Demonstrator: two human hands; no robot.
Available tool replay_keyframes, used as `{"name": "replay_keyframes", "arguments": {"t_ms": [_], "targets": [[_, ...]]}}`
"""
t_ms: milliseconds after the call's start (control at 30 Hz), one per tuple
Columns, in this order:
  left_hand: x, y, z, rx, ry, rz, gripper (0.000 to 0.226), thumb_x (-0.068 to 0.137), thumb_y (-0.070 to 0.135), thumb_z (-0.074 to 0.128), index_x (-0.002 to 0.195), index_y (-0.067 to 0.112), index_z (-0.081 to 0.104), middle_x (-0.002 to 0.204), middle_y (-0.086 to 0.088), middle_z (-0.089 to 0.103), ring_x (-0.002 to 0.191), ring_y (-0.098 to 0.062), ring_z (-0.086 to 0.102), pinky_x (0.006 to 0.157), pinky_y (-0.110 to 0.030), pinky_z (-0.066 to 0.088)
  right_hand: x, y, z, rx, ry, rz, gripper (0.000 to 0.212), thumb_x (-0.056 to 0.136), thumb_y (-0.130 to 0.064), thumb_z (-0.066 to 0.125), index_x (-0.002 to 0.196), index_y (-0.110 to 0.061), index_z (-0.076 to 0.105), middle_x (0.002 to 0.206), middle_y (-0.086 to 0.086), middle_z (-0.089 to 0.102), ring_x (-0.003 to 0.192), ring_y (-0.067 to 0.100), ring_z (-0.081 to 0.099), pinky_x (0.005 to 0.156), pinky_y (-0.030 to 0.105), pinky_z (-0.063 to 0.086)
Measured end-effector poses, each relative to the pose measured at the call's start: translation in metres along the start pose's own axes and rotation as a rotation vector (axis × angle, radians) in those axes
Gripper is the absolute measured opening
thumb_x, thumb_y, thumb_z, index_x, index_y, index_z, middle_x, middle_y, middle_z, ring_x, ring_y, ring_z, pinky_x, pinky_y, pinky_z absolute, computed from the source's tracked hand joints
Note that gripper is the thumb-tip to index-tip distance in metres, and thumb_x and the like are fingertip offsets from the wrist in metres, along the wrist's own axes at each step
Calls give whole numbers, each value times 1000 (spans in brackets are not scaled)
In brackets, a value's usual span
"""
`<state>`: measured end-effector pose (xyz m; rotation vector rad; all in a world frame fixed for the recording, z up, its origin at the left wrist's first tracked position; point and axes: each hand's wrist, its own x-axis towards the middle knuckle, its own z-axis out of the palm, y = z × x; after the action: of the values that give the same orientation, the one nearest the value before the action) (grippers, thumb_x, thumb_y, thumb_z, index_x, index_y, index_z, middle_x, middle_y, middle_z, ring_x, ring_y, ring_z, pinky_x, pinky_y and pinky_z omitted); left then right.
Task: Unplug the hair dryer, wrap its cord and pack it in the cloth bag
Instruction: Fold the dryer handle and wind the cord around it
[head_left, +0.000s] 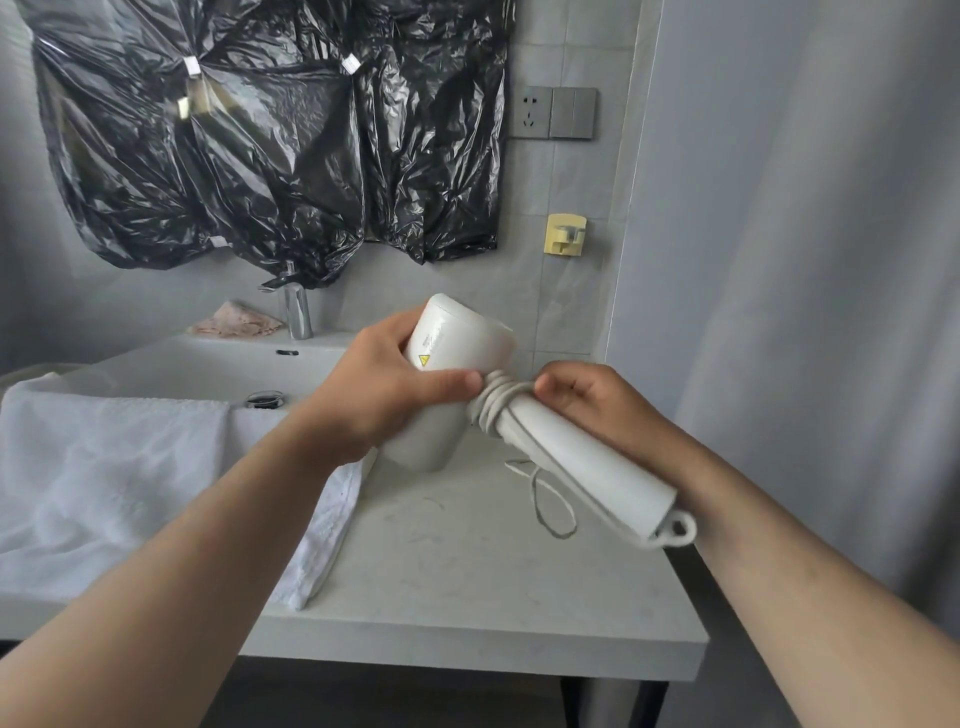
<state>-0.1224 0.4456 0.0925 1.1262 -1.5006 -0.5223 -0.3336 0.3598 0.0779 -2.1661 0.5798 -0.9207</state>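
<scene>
Steadying the dryer (457, 338) over the desk (467, 571), the left grip (384, 395) curls round its body while the right grip (587, 400) pinches the cord (498, 408) to hold its coils tight.

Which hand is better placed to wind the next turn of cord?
Likely right. The right hand holds the cord at the coils on the handle; the left hand grips the hair dryer body.

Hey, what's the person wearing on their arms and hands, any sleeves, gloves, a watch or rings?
Nothing worn shows. The left hand and right hand are ungloved, no rings on the fingers in view. The left forearm and right forearm are bare to the frame's edge: no sleeve, watch or bracelet.
</scene>
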Motion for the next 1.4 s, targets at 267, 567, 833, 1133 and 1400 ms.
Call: {"name": "replay_keyframes", "arguments": {"t_ms": [267,567,833,1133,1400], "targets": [[0,-7,18,-198,178,-129,48,57,32,85,99,14,70,87,-15,73,73,-23,68,64,-43,58,0,18,46,751,252,17,36,96,-4,41,103,-28,68,57,-8,42,44,5,27,43,21,19],[-1,-14,31,-190,451,-178,43,64,32,87,95,12,66,78,-5,69,66,-20,65,56,-35,58,-6,10,79,471,412,188,38,102,-12,41,68,-19,55,71,17,47,45,11,31,49,30,25],[3,-12,34,37,670,-144,58,53,51,83,99,23,61,88,2,69,78,-18,68,72,-50,60,0,3,72,14,272,223,18,100,-18,41,95,-19,59,71,-3,63,56,19,44,55,32,36],[-7,3,45,442,650,-29,56,65,51,78,106,30,47,92,14,57,83,-14,51,61,-31,35,8,-8,45,-157,34,338,11,78,-13,53,82,-20,60,77,6,66,77,26,64,78,44,55],[-7,4,42,486,625,50,60,65,53,78,112,32,46,104,14,58,89,-13,51,72,-30,38,6,-21,14,307,-249,526,47,63,-9,57,109,2,60,80,16,61,75,28,64,96,54,47]]}}
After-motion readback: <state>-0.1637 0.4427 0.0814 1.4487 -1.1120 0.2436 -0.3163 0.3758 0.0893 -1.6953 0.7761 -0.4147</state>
